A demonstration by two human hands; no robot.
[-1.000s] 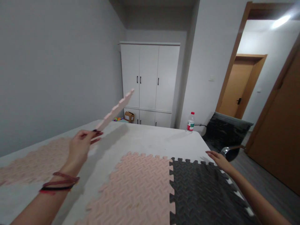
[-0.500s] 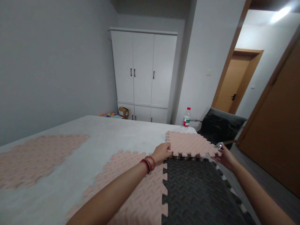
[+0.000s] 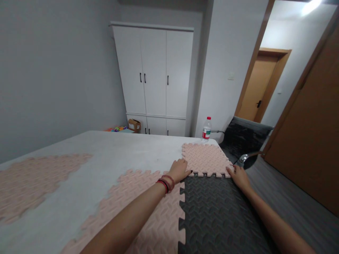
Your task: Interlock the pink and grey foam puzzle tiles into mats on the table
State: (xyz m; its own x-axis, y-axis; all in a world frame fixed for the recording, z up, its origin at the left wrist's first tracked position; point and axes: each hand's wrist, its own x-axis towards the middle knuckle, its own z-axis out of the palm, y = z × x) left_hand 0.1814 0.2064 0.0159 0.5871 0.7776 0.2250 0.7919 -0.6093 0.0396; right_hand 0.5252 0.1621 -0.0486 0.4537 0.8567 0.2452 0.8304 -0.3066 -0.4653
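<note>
With both palms down on the near edge of the far pink mat tile (image 3: 205, 158), the left hand (image 3: 179, 170) sits flat on its left corner, fingers spread and lying on the foam, not wrapped round anything; the right hand (image 3: 238, 175) presses the opposite corner, fingers loosely curled over the edge, grip state hard to read from this angle. The tile lies on the tabletop (image 3: 119, 148) just beyond both hands, its toothed near edge meeting the dark grey tile (image 3: 214, 211) that runs back under the right forearm. The joined pink tile (image 3: 148, 211) lies under the left forearm, already locked to the grey one along its side. Risks as I judge them: teeth look butted or slightly overlapped rather than seated, so pressing down while offset by one tooth would crush tabs or leave a ridge. Uneven push, left harder than right, could skew the tile and open a wedge gap. The tile's far right corner sits close to the tabletop edge beyond the right hand, so a forward shove may slide it partway off toward the black chair (image 3: 245, 141). A water bottle (image 3: 206, 129) stands just past the tile's far edge; a hard slide could knock it. More pink tiles (image 3: 34, 180) lie well off to the left of the left hand.
</note>
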